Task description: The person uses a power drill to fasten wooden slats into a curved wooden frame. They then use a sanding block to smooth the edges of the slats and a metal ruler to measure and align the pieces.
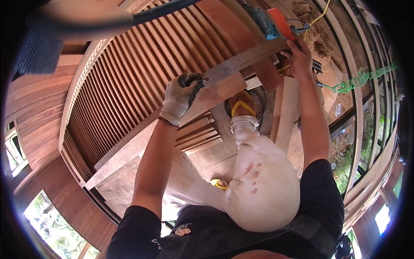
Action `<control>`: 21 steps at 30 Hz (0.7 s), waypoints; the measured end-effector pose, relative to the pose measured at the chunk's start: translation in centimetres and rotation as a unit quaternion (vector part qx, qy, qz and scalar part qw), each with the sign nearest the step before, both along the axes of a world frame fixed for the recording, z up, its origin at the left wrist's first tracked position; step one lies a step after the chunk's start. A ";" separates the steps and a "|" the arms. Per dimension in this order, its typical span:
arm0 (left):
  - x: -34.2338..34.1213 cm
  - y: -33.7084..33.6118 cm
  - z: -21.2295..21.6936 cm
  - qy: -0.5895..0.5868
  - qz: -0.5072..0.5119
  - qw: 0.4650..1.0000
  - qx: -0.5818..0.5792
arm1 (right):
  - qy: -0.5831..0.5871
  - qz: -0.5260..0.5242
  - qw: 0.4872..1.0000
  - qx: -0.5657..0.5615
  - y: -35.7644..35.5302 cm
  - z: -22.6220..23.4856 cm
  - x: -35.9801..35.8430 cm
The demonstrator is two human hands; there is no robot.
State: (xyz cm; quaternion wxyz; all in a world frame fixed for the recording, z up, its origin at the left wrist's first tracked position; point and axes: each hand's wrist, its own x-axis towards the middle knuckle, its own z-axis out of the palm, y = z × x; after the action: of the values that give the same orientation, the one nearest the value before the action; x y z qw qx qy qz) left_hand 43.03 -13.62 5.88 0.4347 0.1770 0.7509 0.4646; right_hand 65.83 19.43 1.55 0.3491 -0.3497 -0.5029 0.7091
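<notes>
A long metal ruler (239, 62) with marks along it stretches between my hands over a flat reddish wooden board (222, 88). My left hand (179, 95), in a white glove with dark fingers, is closed on the ruler's left end. My bare right hand (299, 56) grips the right end, its thumb and fingers at the edge. Just above that hand a flat orange-red piece (280, 22) sticks up; whether it joins the ruler I cannot tell. A teal power tool (264, 22) lies beyond it.
Slatted wooden panelling (129, 77) fills the far left. Loose wood strips (198, 136) lie below my left hand. My foot in a yellow-strapped sandal (241, 105) stands close under the board. A coiled green hose (358, 82) and a yellow cord (319, 18) run on the right.
</notes>
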 end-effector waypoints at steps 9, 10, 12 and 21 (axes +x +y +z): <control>0.3 0.2 0.8 0.064 -0.039 0.997 -0.029 | 0.010 0.009 1.000 0.000 0.1 0.0 0.3; 0.3 0.3 0.7 0.060 -0.037 0.997 -0.027 | 0.004 0.004 1.000 -0.001 0.1 0.0 0.3; 0.1 0.1 0.7 0.053 -0.030 0.998 -0.023 | -0.008 0.000 1.000 -0.005 0.1 0.0 -0.3; -5.6 1.8 0.8 0.074 0.040 0.996 0.033 | -0.013 0.033 0.999 0.019 2.1 4.7 -5.6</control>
State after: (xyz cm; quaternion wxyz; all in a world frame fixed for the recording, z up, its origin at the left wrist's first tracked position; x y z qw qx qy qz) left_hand 37.46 -11.80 6.64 0.3531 0.1951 0.7719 0.4913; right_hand 60.22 21.53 6.25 0.3256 -0.3351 -0.5320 0.7061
